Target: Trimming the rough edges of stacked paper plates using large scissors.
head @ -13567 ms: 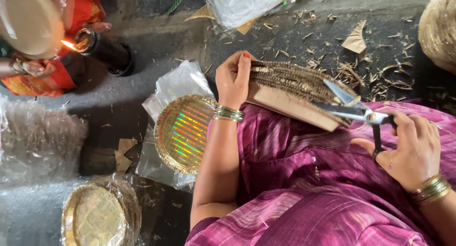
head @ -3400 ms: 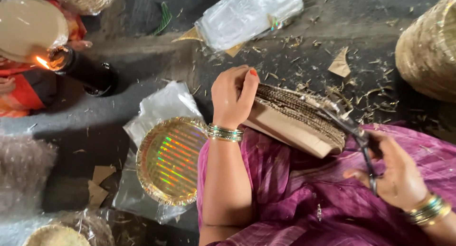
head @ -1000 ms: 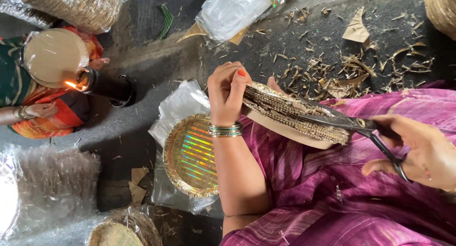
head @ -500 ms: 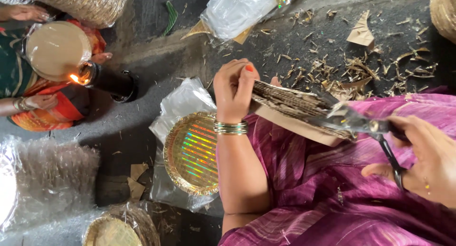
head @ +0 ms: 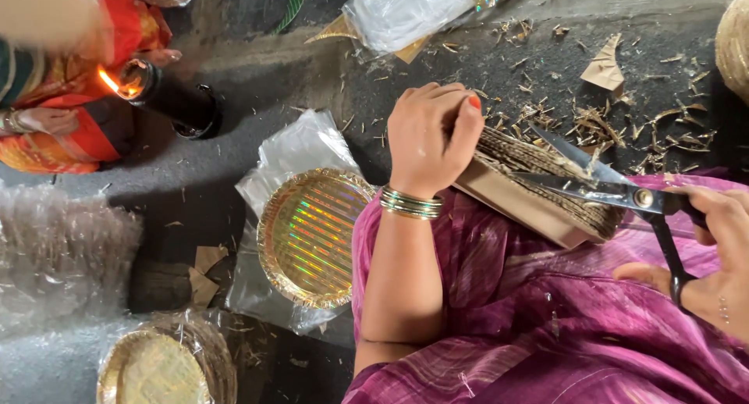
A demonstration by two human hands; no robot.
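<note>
Head view: stack of corrugated cardboard discs (head: 538,181) is held on the lap, left hand (head: 429,138) clamped over its far end. Scissors (head: 616,192) are gripped by right hand (head: 714,256), blades spread at the stack's edge. Risk: thick stack slips, cut wanders toward fingers. Clear plastic bags (head: 406,10) lie at floor's far edge; gold plate (head: 312,236) on a plastic wrapper mid-floor.

A dark grey floor (head: 234,177) is seen, strewn with straw-like clippings (head: 601,127) and cardboard scraps (head: 204,273). Clear plastic bags (head: 406,14) are spread over it. A small flame (head: 109,81) burns on a black bottle (head: 172,101) at the upper left, and daylight falls evenly.
</note>
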